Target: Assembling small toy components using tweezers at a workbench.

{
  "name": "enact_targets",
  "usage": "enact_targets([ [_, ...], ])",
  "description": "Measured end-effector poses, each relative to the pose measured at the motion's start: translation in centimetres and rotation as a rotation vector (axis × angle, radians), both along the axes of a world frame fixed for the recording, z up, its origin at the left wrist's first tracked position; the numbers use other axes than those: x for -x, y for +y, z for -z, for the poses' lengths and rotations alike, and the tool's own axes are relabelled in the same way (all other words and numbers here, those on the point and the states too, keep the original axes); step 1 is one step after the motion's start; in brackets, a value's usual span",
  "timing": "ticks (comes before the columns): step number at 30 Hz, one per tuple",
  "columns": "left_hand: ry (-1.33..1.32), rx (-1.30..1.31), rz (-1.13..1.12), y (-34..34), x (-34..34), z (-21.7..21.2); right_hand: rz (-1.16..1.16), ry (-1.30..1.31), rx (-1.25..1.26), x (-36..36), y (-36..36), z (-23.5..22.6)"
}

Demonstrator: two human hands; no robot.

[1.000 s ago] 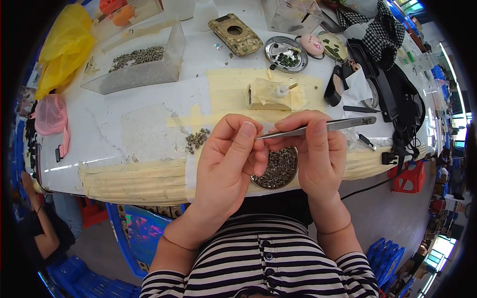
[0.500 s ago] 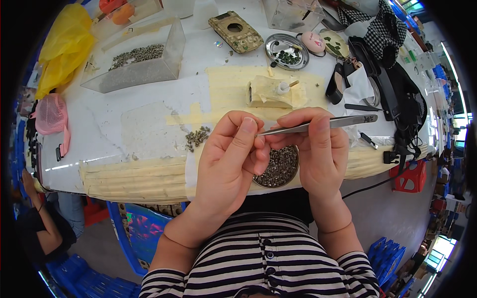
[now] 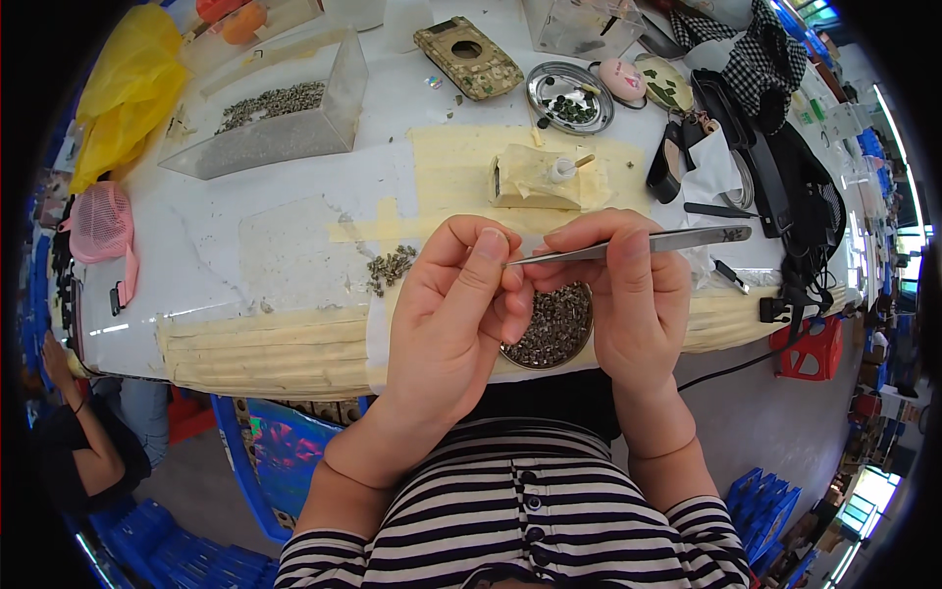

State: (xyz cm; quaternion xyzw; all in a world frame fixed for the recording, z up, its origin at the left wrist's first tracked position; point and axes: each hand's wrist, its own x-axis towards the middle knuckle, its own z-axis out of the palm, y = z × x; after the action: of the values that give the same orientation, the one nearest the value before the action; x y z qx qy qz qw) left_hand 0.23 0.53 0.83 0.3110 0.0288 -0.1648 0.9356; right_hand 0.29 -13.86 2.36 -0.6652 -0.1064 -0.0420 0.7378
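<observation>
My right hand (image 3: 636, 294) grips a pair of metal tweezers (image 3: 677, 239), their tips pointing left. Thumb and forefinger of my left hand (image 3: 453, 304) are pinched together right at those tips; whatever sits between them is too small and covered to name. Below the fingers, partly hidden by both hands, a round dish (image 3: 551, 334) holds many small metal pieces. A loose pile of similar small pieces (image 3: 391, 269) lies on the table just left of my left hand.
Beyond my hands stands a tape-covered block (image 3: 520, 187) bearing a small white bottle. Farther off are a clear bin (image 3: 265, 155) of small parts, a camouflage-patterned case (image 3: 471, 79) and a round metal tray (image 3: 549, 86) with dark green pieces. Straps and black pouches (image 3: 775, 196) crowd the right.
Both hands hold nearly the same pose, with the tweezer tips still at my left fingertips. The table scene has shifted very slightly in the view.
</observation>
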Motion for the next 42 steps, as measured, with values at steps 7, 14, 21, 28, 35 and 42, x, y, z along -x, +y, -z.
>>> enact_targets([
  [7, 0.013, 0.009, -0.004, 0.0, 0.1, -0.1, 0.008, -0.052, 0.023, 0.0, 0.0, 0.2],
  [14, 0.044, 0.073, -0.042, -0.1, -0.1, -0.2, 0.088, -0.266, 0.090, 0.5, 0.2, 0.7],
  [21, 0.014, 0.078, -0.080, -0.4, 0.0, -0.1, 0.146, -0.507, 0.351, 0.4, -0.3, 0.9],
  [28, -0.003, 0.068, -0.086, -0.4, 0.0, 0.1, 0.139, -0.537, 0.437, 0.4, -0.2, 0.4],
  [35, -0.002, 0.069, -0.076, -0.4, 0.1, 0.0, 0.136, -0.519, 0.442, 0.4, -0.2, 0.3],
  [42, 0.025, 0.071, -0.095, -0.5, 0.0, -0.1, 0.133, -0.531, 0.434, -0.1, -0.2, 0.3],
])
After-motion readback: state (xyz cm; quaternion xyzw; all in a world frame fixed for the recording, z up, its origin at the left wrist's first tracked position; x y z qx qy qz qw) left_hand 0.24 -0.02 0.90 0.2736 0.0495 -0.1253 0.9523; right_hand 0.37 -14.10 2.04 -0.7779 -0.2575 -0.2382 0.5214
